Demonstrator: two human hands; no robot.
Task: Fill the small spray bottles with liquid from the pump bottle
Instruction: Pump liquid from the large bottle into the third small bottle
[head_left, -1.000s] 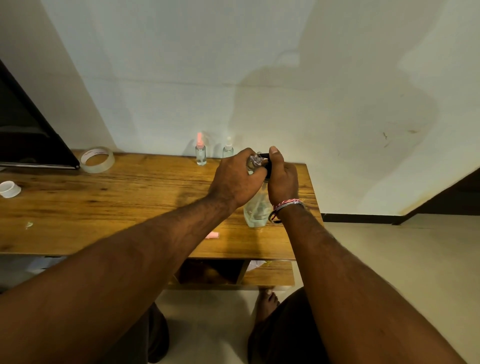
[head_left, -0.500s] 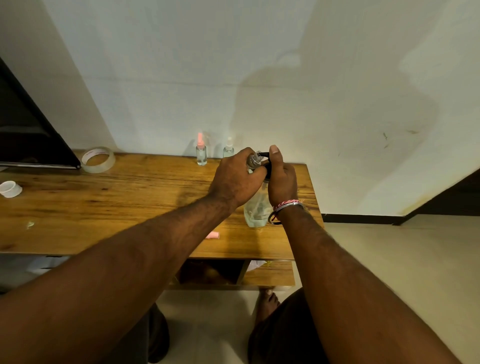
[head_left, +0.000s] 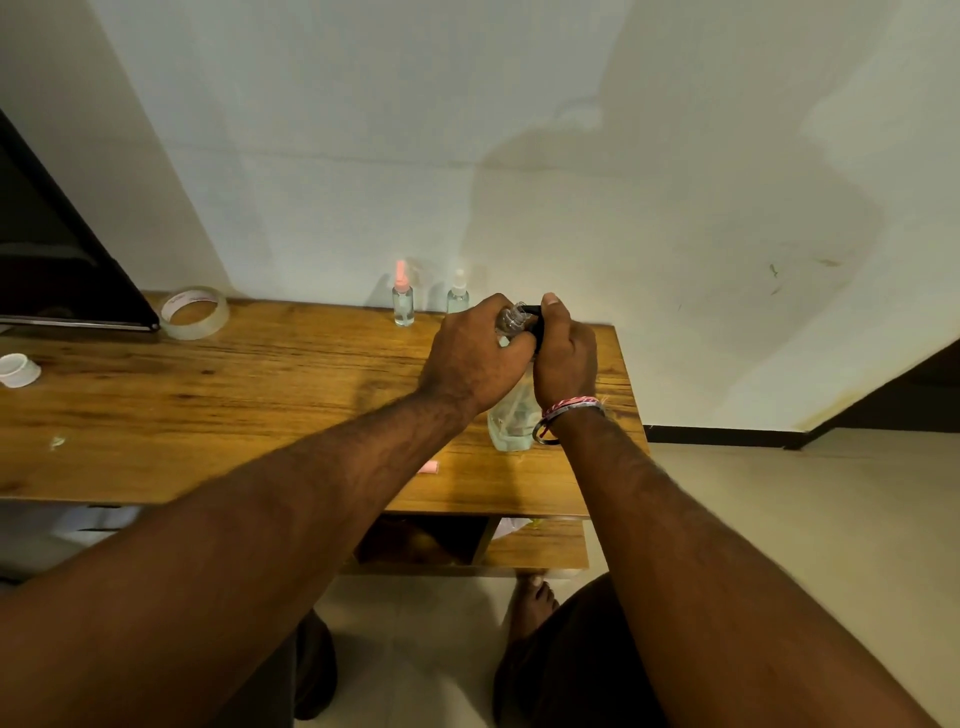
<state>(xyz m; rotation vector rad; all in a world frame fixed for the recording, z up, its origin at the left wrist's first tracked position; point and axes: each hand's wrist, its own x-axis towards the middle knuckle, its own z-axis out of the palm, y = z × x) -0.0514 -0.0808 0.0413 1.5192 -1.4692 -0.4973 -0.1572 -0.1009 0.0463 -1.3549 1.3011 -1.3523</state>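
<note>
Left hand (head_left: 475, 358) curled around a small spray bottle (head_left: 511, 318), tilted mouth-first to the black nozzle at 3 o'clock for filling, right hand (head_left: 563, 353) gripping the pump bottle (head_left: 511, 421) head.

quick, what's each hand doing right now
Left hand: fingers curled round a small clear spray bottle, held at the pump.
Right hand: gripping the black pump head of the pump bottle.
</note>
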